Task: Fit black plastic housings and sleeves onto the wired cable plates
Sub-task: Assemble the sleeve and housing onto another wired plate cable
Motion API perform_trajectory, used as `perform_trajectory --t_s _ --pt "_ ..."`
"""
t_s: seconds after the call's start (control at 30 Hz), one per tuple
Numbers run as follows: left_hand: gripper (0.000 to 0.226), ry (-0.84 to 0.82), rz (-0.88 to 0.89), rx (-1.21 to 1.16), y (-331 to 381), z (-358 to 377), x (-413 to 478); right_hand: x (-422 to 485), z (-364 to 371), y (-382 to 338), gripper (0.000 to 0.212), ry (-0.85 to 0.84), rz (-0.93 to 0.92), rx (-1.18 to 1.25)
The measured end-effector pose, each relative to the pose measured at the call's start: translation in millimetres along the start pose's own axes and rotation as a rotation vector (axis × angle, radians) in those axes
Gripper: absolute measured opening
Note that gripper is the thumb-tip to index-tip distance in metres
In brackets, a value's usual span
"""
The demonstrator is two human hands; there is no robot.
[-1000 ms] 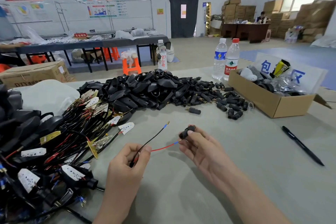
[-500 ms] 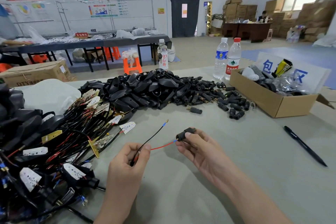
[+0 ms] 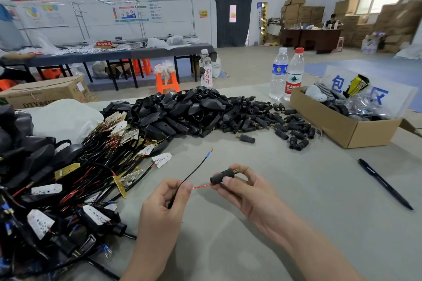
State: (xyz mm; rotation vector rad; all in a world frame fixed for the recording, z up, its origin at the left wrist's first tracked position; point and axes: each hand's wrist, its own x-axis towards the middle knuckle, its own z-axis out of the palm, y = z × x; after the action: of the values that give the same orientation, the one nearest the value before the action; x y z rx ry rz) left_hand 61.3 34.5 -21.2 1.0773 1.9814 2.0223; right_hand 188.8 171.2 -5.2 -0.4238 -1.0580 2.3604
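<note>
**Sleeve pinched on the red wire, black wire held in the other hand**

The right hand (image 3: 246,191) pinched a black sleeve (image 3: 222,177) between thumb and curled fingers, just above the table (image 3: 274,235). A brass tip (image 3: 238,170) stuck out of the sleeve's end on the far side of that grip. A red wire (image 3: 201,186) entered the sleeve's near end and ran the short gap to the left hand (image 3: 164,203).

The left hand's thumb and forefinger were closed on a black wire (image 3: 194,172). That wire rose from the pinch and away from the person, and ended in a blue-collared terminal (image 3: 209,153) that hung free above and between the two hands. The two hands were near each other but apart.

Beyond the sleeve grip, well apart from it, lay a heap of black housings (image 3: 182,112). Loose sleeves (image 3: 285,125) were scattered to that heap's right. To the left of the left hand, a tangle of wired plates (image 3: 68,178) spread across the table, and its nearest cables came close to the wrist. To the right of the right hand a pen (image 3: 386,183) lay by itself. Farther out on that side an open cardboard box (image 3: 342,125) sat on the table, with two water bottles (image 3: 286,74) standing behind it.
</note>
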Motion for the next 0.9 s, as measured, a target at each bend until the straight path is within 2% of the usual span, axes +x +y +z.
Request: perform_trajectory --t_s 0.1,0.2,0.33,0.47,0.53,0.7,0.77,0.83,0.9 --pt "0.016 -0.008 -0.010 -0.007 -2 0 0 -1 3 8 0.040 -0.048 0.019 -0.011" --pt "0.025 -0.012 -0.021 0.024 -7 -1 -1 -3 9 14 0.032 -0.056 0.058 -0.021" --pt "0.021 -0.016 -0.038 -0.041 -5 -1 0 -3 13 15 0.020 -0.048 0.086 -0.006" --pt "0.016 -0.085 -0.008 -0.033 -3 -4 2 -2 13 13 0.020 -0.033 0.062 -0.014" --pt "0.014 -0.120 -0.024 -0.113 0 -5 2 -1 12 12 0.020 -0.005 0.042 -0.012" --pt "0.028 -0.175 -0.137 -0.362 -1 -8 4 1 7 11 0.019 0.072 0.016 -0.016" --pt "0.032 -0.158 -0.170 -0.450 0 -8 5 1 7 11 0.019 0.079 0.018 0.000" --pt "0.026 -0.123 -0.194 -0.543 1 -5 7 1 7 10 0.019 0.080 0.024 0.013" --pt "0.028 -0.105 -0.219 -0.557 1 -1 8 0 6 10 0.019 0.076 0.033 0.026"
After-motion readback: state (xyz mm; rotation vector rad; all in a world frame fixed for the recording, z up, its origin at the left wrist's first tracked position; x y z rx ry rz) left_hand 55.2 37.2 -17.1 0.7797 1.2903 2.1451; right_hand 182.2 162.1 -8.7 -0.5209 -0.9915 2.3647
